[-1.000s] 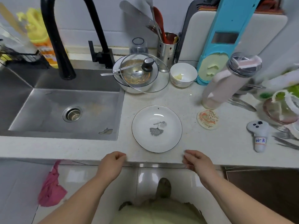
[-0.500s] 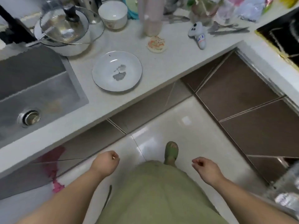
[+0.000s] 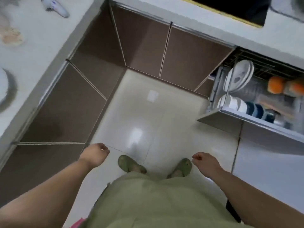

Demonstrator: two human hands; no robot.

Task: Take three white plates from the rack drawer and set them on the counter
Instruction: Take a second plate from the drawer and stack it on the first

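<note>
White plates (image 3: 240, 76) stand upright in the open rack drawer (image 3: 230, 123); well clear of it, left hand (image 3: 96, 153) and right hand (image 3: 206, 162) hang low, fingers loosely curled, holding nothing.

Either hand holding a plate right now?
No, left hand and right hand hang empty; the round white plates stand in the open metal rack drawer.

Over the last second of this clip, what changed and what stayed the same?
The view swung right along the counter to the open rack drawer. The left hand and right hand dropped from the counter's edge and now hang over the floor, loosely curled. Both hands stayed empty. Nothing was taken hold of, and the white plates stand in the drawer.
</note>
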